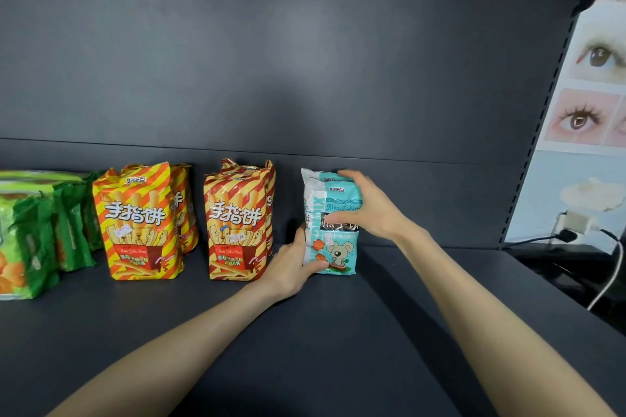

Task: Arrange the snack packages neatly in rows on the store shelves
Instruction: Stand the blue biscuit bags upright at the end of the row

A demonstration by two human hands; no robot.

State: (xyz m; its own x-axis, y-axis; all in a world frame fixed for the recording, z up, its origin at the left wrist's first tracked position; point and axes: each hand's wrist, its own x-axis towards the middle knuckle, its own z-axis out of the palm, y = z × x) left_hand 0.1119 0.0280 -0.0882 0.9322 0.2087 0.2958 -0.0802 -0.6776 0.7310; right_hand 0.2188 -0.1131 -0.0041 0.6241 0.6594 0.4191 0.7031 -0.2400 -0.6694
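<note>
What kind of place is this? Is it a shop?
Most likely a shop. Matching striped snack bags and green packs stand in rows on a dark shelf, a sticker like a price tag sits on one bag, and a slotted upright for shelf brackets runs up the right.

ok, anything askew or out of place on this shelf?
Green packs at far left slump at mixed angles, not a tidy row. Striped bags stand upright. Teal pack, gripped by left hand and right hand, stands upright.
</note>
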